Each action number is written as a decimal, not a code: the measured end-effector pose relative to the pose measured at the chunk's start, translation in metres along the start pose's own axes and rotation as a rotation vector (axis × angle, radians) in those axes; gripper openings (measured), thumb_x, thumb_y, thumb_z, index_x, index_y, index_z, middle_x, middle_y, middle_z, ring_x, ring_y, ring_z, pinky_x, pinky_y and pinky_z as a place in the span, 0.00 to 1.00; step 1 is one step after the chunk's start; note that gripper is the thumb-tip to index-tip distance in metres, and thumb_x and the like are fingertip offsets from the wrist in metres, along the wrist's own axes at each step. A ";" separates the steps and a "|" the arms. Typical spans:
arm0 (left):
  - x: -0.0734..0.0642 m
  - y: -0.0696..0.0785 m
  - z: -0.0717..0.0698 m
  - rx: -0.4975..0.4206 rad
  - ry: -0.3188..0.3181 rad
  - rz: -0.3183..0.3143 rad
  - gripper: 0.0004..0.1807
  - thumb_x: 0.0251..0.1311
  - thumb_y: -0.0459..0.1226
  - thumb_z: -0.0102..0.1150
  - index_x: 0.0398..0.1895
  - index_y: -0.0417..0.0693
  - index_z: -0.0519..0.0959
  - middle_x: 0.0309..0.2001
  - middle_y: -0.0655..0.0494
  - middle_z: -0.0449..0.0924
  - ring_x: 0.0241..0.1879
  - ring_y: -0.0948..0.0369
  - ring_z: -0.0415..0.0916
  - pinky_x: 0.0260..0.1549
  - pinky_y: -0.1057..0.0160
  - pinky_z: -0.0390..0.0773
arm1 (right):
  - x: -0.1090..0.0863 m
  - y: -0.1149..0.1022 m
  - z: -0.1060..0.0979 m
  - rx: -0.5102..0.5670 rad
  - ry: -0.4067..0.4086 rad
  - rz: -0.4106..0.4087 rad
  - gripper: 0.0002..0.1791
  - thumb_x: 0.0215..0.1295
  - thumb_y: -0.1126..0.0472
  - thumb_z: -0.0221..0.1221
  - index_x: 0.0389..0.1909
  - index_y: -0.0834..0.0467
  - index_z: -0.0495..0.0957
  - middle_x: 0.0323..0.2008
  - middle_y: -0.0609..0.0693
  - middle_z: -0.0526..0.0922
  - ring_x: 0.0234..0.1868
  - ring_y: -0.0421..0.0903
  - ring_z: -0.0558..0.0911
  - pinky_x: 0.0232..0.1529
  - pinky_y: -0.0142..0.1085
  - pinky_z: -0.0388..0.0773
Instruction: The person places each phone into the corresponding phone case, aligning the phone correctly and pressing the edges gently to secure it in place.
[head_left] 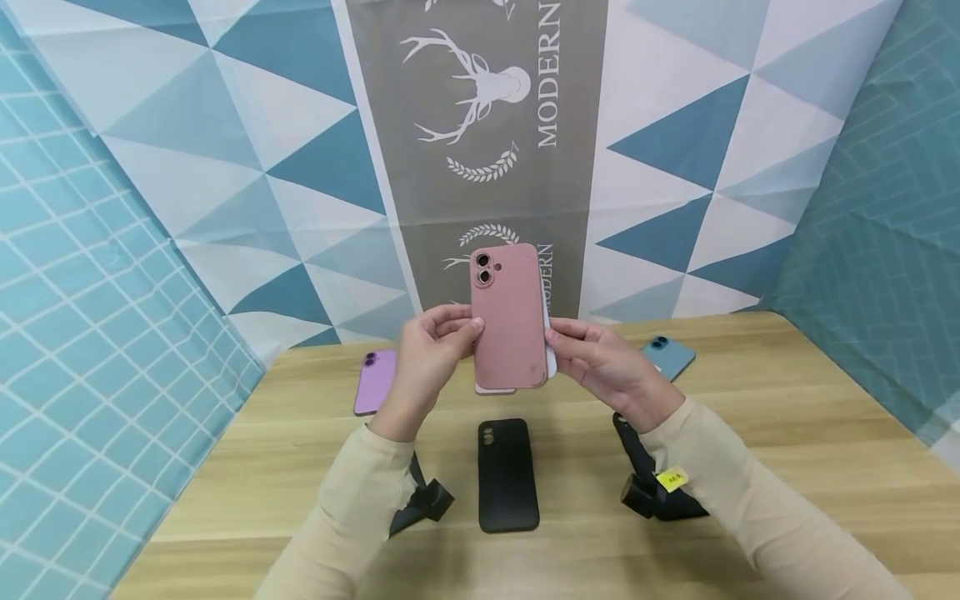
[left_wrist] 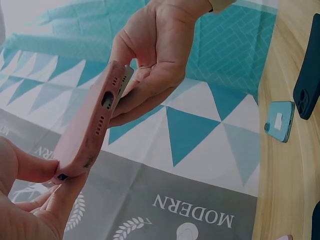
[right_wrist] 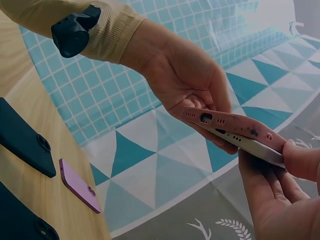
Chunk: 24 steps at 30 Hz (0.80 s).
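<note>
Left hand [head_left: 435,358]: thumb and fingers pinch the left side edge of a pink phone case [head_left: 510,325]. Right hand [head_left: 596,362]: grasps the case's opposite edge together with a white phone [head_left: 552,360], thumb on the case, fingers under the phone. Case and phone are held in the air above the bench [head_left: 795,442], in front of its back edge, with open space beneath. The phone sits askew, its edge standing out of the case along the right side.

Orientation: long axis near upright, camera end up, back face toward the wearer, port end down.

On the bench: one black case [head_left: 508,483] at mid-width, camera end toward the back edge; a second [right_wrist: 27,137] to its left and a third [left_wrist: 307,75] to its right. One lilac phone [head_left: 375,379] lies near the back left corner, one blue phone [head_left: 672,358] near the back edge, right of middle. Wood grain shows from the blue phone to the right edge.

Count: three black cases, one pink; three phones identified.
</note>
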<state>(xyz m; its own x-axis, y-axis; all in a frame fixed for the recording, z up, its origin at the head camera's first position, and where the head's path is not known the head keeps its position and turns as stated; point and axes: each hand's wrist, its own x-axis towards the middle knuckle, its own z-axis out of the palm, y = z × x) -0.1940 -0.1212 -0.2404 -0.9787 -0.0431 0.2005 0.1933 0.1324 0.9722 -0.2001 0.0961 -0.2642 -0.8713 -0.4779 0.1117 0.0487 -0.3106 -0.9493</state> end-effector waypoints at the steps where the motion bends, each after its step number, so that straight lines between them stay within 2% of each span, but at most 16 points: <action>1: 0.000 0.001 0.000 0.000 0.002 0.001 0.14 0.60 0.30 0.60 0.48 0.33 0.79 0.40 0.39 0.84 0.28 0.71 0.80 0.35 0.69 0.84 | 0.000 0.000 0.000 0.000 -0.003 -0.003 0.10 0.70 0.61 0.54 0.48 0.50 0.80 0.42 0.40 0.85 0.43 0.35 0.83 0.49 0.26 0.79; 3: 0.000 0.002 0.000 0.000 0.005 0.001 0.14 0.60 0.29 0.60 0.48 0.32 0.79 0.40 0.39 0.84 0.28 0.71 0.80 0.35 0.69 0.84 | 0.000 -0.001 0.000 -0.006 0.000 -0.001 0.12 0.70 0.61 0.54 0.51 0.51 0.79 0.42 0.39 0.85 0.43 0.35 0.83 0.49 0.26 0.79; 5: 0.000 0.003 0.000 0.009 0.004 0.001 0.14 0.60 0.29 0.60 0.49 0.32 0.79 0.40 0.38 0.84 0.28 0.71 0.80 0.36 0.68 0.85 | 0.000 -0.001 -0.001 -0.041 0.003 0.002 0.17 0.70 0.60 0.54 0.58 0.57 0.75 0.43 0.39 0.84 0.45 0.34 0.83 0.50 0.26 0.79; 7: -0.001 0.002 0.000 0.026 0.000 -0.001 0.14 0.60 0.30 0.60 0.48 0.32 0.79 0.41 0.37 0.85 0.29 0.70 0.81 0.37 0.66 0.85 | 0.000 -0.001 -0.001 -0.125 0.008 0.012 0.24 0.71 0.59 0.54 0.64 0.64 0.68 0.48 0.41 0.82 0.47 0.34 0.82 0.52 0.27 0.79; 9: -0.003 0.001 0.000 0.046 -0.004 -0.009 0.13 0.60 0.30 0.61 0.47 0.33 0.80 0.41 0.37 0.85 0.30 0.69 0.82 0.38 0.64 0.85 | -0.001 -0.001 -0.002 -0.243 0.017 0.027 0.30 0.70 0.57 0.54 0.67 0.69 0.62 0.53 0.47 0.80 0.50 0.34 0.81 0.56 0.31 0.79; 12: -0.003 -0.002 0.000 0.062 -0.012 -0.029 0.13 0.59 0.30 0.62 0.46 0.33 0.81 0.41 0.36 0.85 0.31 0.67 0.84 0.40 0.62 0.85 | -0.003 0.001 -0.002 -0.417 0.042 0.035 0.31 0.67 0.56 0.59 0.65 0.67 0.65 0.58 0.57 0.77 0.53 0.38 0.80 0.59 0.36 0.78; 14: -0.004 -0.004 0.000 0.057 -0.014 -0.046 0.13 0.58 0.30 0.63 0.46 0.33 0.81 0.41 0.37 0.85 0.31 0.66 0.84 0.40 0.61 0.85 | -0.003 0.004 -0.001 -0.479 0.060 0.031 0.30 0.63 0.58 0.63 0.63 0.65 0.69 0.58 0.61 0.78 0.51 0.40 0.82 0.58 0.37 0.79; 18: -0.006 -0.007 -0.001 0.043 -0.028 -0.067 0.13 0.57 0.29 0.63 0.46 0.34 0.81 0.39 0.38 0.86 0.31 0.66 0.85 0.40 0.60 0.86 | -0.004 0.011 0.000 -0.499 0.089 0.024 0.28 0.58 0.61 0.67 0.59 0.65 0.74 0.51 0.57 0.84 0.45 0.39 0.84 0.52 0.34 0.81; 24: -0.007 -0.008 -0.002 0.037 -0.061 -0.074 0.13 0.56 0.30 0.64 0.45 0.35 0.81 0.37 0.41 0.87 0.31 0.65 0.85 0.40 0.60 0.85 | -0.005 0.016 -0.003 -0.490 0.077 0.029 0.26 0.65 0.55 0.61 0.59 0.67 0.73 0.52 0.61 0.83 0.44 0.37 0.85 0.52 0.37 0.82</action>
<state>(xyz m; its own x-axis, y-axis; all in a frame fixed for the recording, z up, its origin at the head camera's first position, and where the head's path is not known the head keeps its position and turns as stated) -0.1882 -0.1242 -0.2490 -0.9928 0.0064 0.1198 0.1191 0.1680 0.9786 -0.1965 0.0960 -0.2806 -0.9073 -0.4129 0.0790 -0.1462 0.1337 -0.9802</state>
